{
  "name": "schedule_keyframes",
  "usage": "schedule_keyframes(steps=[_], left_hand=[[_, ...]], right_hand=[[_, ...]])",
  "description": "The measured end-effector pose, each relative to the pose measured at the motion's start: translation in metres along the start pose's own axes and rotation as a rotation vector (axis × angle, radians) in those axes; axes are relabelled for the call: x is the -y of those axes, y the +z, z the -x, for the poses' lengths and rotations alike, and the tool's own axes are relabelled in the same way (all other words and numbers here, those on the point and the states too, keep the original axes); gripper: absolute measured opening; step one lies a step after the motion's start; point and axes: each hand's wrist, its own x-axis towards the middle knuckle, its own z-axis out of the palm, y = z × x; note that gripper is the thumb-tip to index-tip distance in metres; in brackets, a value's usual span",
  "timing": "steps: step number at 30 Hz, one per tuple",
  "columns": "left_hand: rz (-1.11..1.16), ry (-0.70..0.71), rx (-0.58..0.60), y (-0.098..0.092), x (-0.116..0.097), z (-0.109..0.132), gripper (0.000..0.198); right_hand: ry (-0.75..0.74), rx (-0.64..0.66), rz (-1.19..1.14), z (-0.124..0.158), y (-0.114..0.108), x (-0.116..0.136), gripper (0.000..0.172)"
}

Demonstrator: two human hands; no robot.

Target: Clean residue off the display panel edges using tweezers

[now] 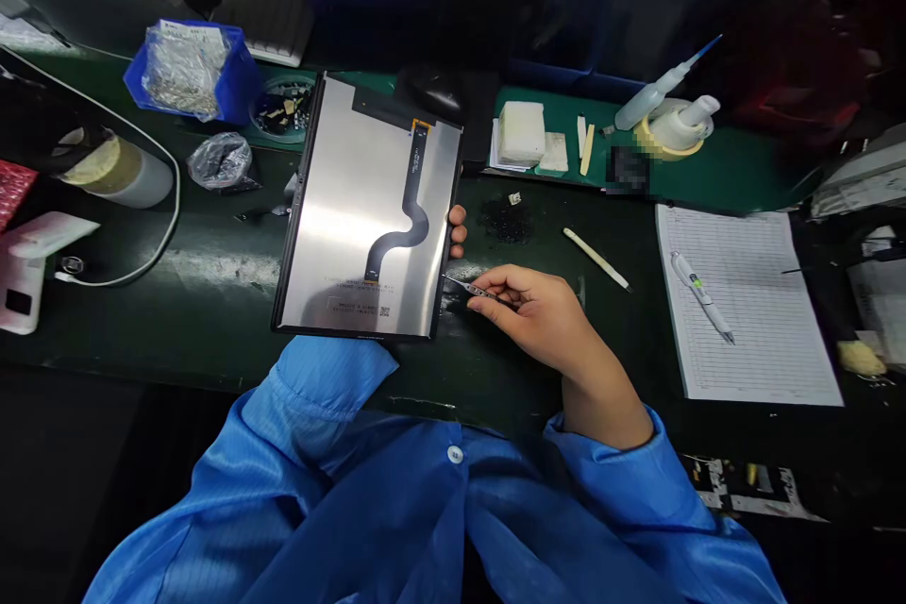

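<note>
A tablet display panel [340, 189], silver-backed with a black edge, is held up over the dark bench. My left hand [457, 232] grips it from beneath; only fingertips show, curled round its right edge, and the palm is hidden behind the panel. A black flex cable [414, 208] winds down the panel's back. Pinched in my right hand [538, 307] is a pair of metal tweezers [471, 289], whose tip meets the lower right edge of the panel. Whether the tip touches the edge or sits just beside it, I cannot tell.
Black crumbs [506, 219] and a pale stick [596, 260] lie right of the panel. Beyond them are a lined notebook [764, 330] with a pen [702, 297], white pads [522, 132] and a dropper bottle [647, 102]. A blue bin [237, 75] and white cable [176, 198] are left.
</note>
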Motion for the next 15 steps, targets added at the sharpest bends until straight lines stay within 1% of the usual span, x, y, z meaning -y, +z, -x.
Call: schedule_keyframes(steps=[2, 4, 6, 9, 10, 12, 14, 15], left_hand=[[-0.011, 0.001, 0.001, 0.0007, 0.0005, -0.0025, 0.032], [-0.050, -0.001, 0.009, -0.0004, -0.0004, -0.0056, 0.029], [-0.082, -0.023, 0.004, -0.0012, -0.0021, -0.0074, 0.026], [-0.095, -0.075, -0.018, -0.0004, -0.0028, -0.0066, 0.031], [-0.084, -0.063, -0.014, -0.0003, -0.0022, -0.0060, 0.032], [-0.040, 0.021, 0.016, -0.0017, -0.0003, -0.0059, 0.031], [0.001, 0.085, 0.071, -0.0050, 0.0013, -0.0080, 0.026], [0.005, 0.077, 0.096, -0.0070, 0.0017, -0.0097, 0.023]], right_hand=[[-0.056, -0.001, 0.047, -0.0005, -0.0001, 0.0001, 0.011], [-0.068, 0.009, 0.057, -0.0005, -0.0003, 0.0001, 0.015], [-0.013, 0.021, 0.014, -0.0001, -0.0002, 0.0002, 0.016], [0.048, 0.022, -0.027, -0.0001, 0.0001, 0.0005, 0.019], [0.034, 0.018, -0.019, -0.0004, 0.0000, 0.0008, 0.017], [-0.021, 0.014, 0.009, -0.0010, -0.0005, 0.0011, 0.013], [-0.043, 0.021, 0.016, -0.0012, -0.0009, 0.0011, 0.017], [-0.025, 0.030, 0.005, -0.0011, -0.0009, 0.0008, 0.018]])
